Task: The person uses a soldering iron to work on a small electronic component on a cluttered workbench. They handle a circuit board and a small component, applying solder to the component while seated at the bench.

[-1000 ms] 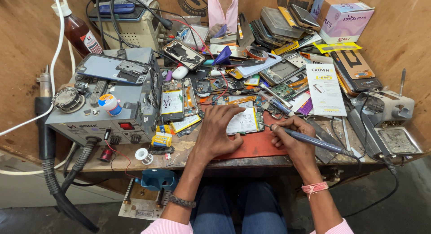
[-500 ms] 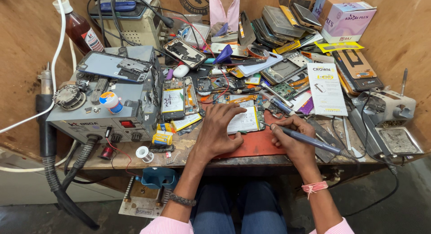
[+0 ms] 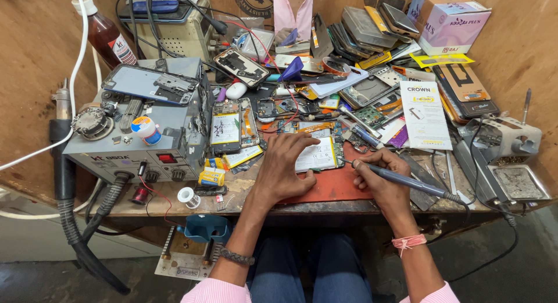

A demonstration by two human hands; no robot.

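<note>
Red mat under the opened phone point(image 3: 317, 154): your left hand point(image 3: 285, 169) pins it w/ spread fingers, right hand point(image 3: 381, 178) pinches the soldering iron point(image 3: 407, 182) pen-style.

A workbench point(image 3: 174, 201) of worn, scratched wood is seen, walled by rough brown board. At its front edge a matt red rubber-like mat point(image 3: 331, 186) is laid, and on it an opened phone point(image 3: 317, 152) is shown with a smooth pale battery and bare circuit board. It is pressed by the left hand point(image 3: 285, 169). A soldering iron point(image 3: 407, 181) with a matt dark plastic grip and metal tip is held in the right hand point(image 3: 381, 175). Toward the left edge a grey painted metal rework station point(image 3: 136, 149) is set, dulled and scuffed. At the back right corner a glossy cardboard box point(image 3: 450, 18) is kept. A pale paper leaflet point(image 3: 424, 114) is seen
</note>
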